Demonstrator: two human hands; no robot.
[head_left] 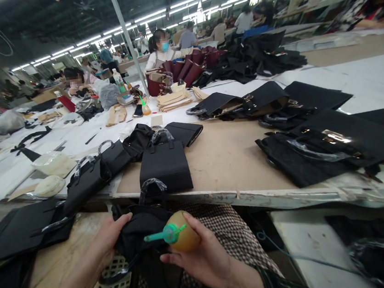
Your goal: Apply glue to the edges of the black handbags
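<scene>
Your right grip (206,253) holds a rounded amber bottle (188,238), green-nozzled; your left grip (109,232) pinches soft, creased black cloth (141,226).

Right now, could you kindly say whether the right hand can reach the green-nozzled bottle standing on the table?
Probably not: the right hand holds an amber bottle, and the standing bottle is well back, beyond a black handbag.
</scene>
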